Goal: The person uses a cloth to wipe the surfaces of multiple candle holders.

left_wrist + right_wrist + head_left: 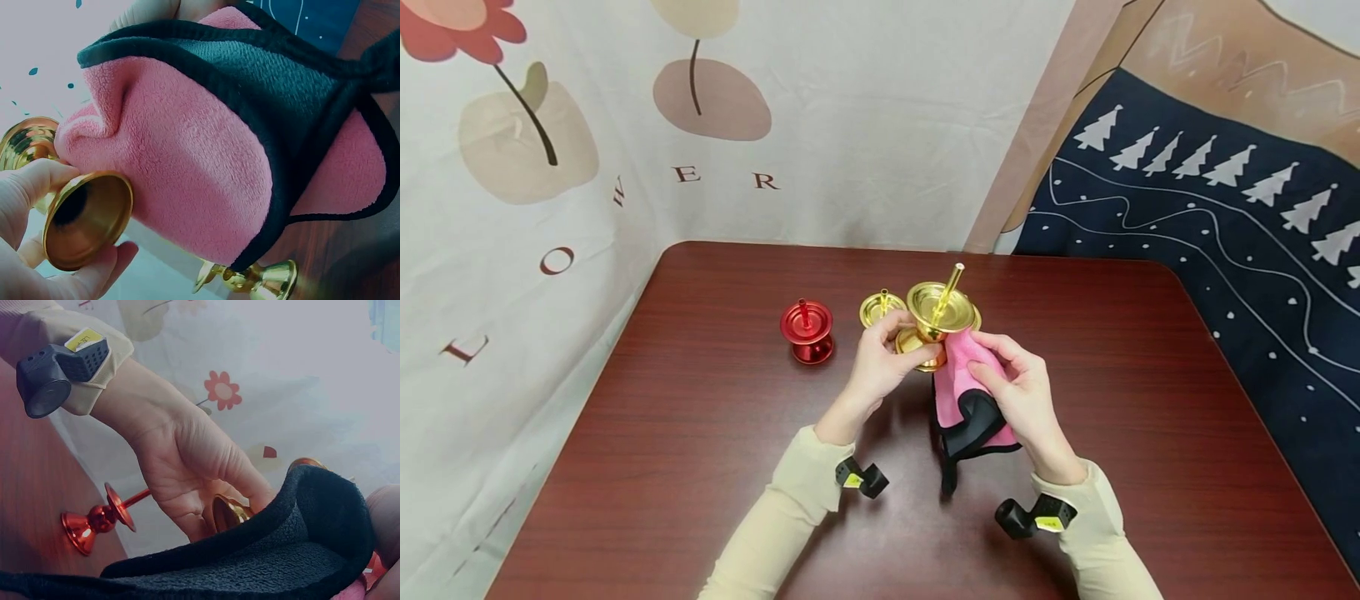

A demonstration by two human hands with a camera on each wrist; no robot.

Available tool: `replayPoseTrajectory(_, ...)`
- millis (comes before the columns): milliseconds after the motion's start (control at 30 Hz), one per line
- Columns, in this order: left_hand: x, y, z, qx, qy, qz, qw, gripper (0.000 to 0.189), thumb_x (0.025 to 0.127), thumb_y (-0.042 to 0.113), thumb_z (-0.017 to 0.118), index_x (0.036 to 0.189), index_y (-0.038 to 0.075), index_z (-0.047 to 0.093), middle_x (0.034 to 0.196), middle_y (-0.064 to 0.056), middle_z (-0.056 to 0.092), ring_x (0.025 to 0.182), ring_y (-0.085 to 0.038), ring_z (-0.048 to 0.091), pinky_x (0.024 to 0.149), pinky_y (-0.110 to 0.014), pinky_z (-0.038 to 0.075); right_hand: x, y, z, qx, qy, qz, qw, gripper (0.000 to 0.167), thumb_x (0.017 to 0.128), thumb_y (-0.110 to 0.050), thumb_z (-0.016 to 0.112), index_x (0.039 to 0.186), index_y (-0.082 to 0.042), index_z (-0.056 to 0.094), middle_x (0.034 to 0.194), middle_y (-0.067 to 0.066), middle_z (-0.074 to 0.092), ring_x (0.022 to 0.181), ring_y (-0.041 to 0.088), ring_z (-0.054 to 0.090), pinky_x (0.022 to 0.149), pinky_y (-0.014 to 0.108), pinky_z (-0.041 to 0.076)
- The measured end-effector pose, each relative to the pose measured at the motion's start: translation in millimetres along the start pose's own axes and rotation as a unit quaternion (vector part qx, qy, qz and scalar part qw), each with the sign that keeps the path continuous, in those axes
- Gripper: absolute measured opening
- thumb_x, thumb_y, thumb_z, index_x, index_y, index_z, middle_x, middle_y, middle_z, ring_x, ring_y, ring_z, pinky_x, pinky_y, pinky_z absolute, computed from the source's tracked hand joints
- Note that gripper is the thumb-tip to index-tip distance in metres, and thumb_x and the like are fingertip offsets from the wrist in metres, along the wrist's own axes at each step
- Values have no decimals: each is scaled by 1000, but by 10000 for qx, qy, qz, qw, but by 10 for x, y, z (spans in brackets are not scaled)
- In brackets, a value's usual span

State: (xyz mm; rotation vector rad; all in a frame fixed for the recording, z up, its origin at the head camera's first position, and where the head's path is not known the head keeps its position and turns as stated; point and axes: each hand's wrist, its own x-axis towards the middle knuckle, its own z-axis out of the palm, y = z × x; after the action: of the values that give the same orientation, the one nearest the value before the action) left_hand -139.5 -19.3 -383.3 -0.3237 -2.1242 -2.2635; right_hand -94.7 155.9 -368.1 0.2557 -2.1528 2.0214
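A shiny gold candle holder [929, 310] with a wide dish and a thin upright stem is held up over the table by my left hand [877, 360]. Thumb and fingers grip it near its flared base [87, 219], whose hollow underside shows in the left wrist view. My right hand [1021, 390] pinches a pink cloth [957, 367] with black edging, its upper part right at the holder just under the dish. The cloth's dark inner side [250, 569] faces the right wrist camera, and its lower end hangs toward the table.
Behind the left hand stands another gold candle holder [880, 308], and a further gold dish [977, 318] peeks out behind the held one. A red candle holder [807, 325] stands to the left on the dark brown table [715, 467]. Printed curtains [880, 125] hang behind.
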Motion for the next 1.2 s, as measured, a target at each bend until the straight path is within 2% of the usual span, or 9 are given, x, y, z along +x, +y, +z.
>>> replayPoseTrajectory(200,38,-48,36,263,263,177,9991,35,71,-1,77,104,-4,64,102,-15,63,94,-19,53,81,-31,45,-52,24,-116,16,230,77,9997,33,79,15,60,112,18,55,95,-8,67,82,8,60,73,17,50)
replayPoseTrajectory(367,86,-99,85,750,550,581,9940,35,68,4,81,100,-1,67,97,-13,61,91,-19,51,75,-29,42,-124,22,-250,21,492,138,9987,31,79,14,62,110,12,60,93,-6,68,79,9,60,72,16,49)
replayPoseTrajectory(500,128,-123,135,1008,588,871,9893,32,69,7,81,97,0,68,90,-11,62,83,-19,51,69,-25,41,-177,7,-341,100,695,248,9972,30,79,13,63,108,3,66,90,-4,68,76,9,59,70,16,49)
replayPoseTrajectory(667,176,-146,197,1212,588,911,9867,30,70,10,81,95,1,68,85,-10,60,78,-17,52,64,-25,43,-220,-5,-438,165,929,311,9951,32,79,13,63,105,-5,69,88,-3,68,74,9,59,69,15,48)
replayPoseTrajectory(767,216,-154,244,1312,604,1042,9840,28,69,11,81,93,1,68,81,-9,59,75,-18,52,62,-25,44,-239,1,-496,200,1056,299,9938,33,79,14,62,104,-6,70,87,-3,68,73,9,59,68,15,49)
replayPoseTrajectory(900,276,-167,315,1618,662,1424,9742,27,67,13,82,89,2,69,75,-8,59,71,-18,51,61,-23,42,-262,4,-554,282,1180,264,9923,34,79,16,61,104,-5,70,86,-3,68,72,9,58,66,15,49)
replayPoseTrajectory(1000,311,-182,390,1907,683,1632,9656,28,67,17,83,89,4,71,76,-6,63,72,-19,52,68,-27,39,-282,0,-592,384,1298,246,9905,34,79,17,60,103,-5,70,85,-2,69,72,9,58,65,15,48)
replayPoseTrajectory(1100,326,-197,476,2072,674,1599,9628,32,67,19,83,93,6,72,83,-4,68,79,-21,53,74,-33,37,-305,5,-629,464,1405,259,9887,35,78,19,59,102,-4,70,84,-2,69,70,9,59,64,15,48)
replayPoseTrajectory(1200,334,-219,560,2096,623,1422,9654,33,67,21,83,96,7,72,90,-3,69,84,-21,53,75,-32,37,-329,12,-655,502,1448,279,9878,36,78,20,58,101,-4,71,83,-1,68,70,8,58,64,15,48)
